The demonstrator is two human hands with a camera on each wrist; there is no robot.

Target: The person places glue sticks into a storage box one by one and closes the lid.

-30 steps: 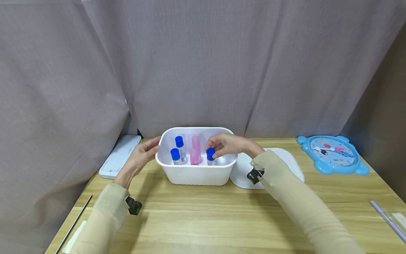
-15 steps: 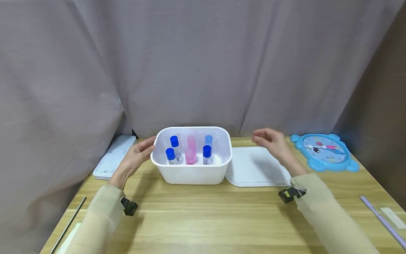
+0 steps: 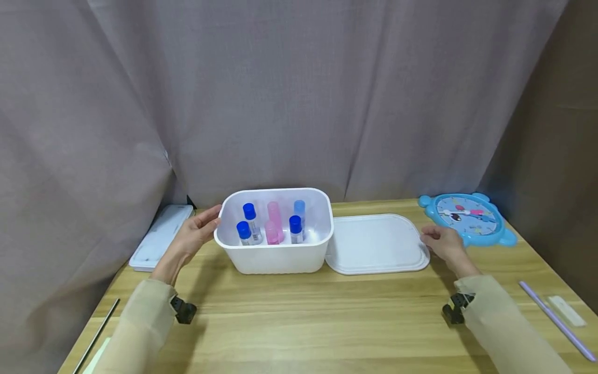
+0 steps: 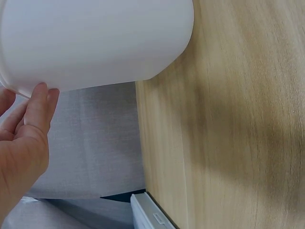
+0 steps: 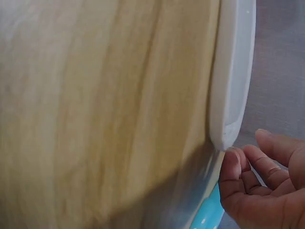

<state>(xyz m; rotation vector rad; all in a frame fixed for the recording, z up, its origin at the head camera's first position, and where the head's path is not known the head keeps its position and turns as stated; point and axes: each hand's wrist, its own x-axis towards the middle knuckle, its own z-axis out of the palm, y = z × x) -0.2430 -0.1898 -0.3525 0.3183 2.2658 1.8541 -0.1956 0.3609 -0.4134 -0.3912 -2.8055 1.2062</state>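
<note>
The white plastic tub [image 3: 280, 258] stands on the wooden table. Several small capped tubes stand inside: some clear with dark blue caps [image 3: 295, 224], a pale blue one [image 3: 299, 210] and pink ones [image 3: 274, 215]. My left hand [image 3: 193, 236] rests against the tub's left end, fingers fairly straight on its outer wall [image 4: 95, 43] and thumb near the rim. To the tub's right a white lid [image 3: 376, 243] lies flat. My right hand [image 3: 444, 244] is at the lid's right edge [image 5: 231, 95], fingers loosely bent and thumb apart from them; contact is unclear.
Behind the lid's right end lies a blue toy clock [image 3: 467, 219]. A white flat case [image 3: 161, 236] is at the back left. A thin metal rod [image 3: 96, 335] lies front left, a purple stick [image 3: 556, 319] and white block [image 3: 567, 310] front right. Grey curtain [image 3: 261, 93] hangs behind.
My right hand has let go of a blue-capped tube in the tub, drawn out to the right, and come down at the lid's right edge. The left hand stays at the tub.
</note>
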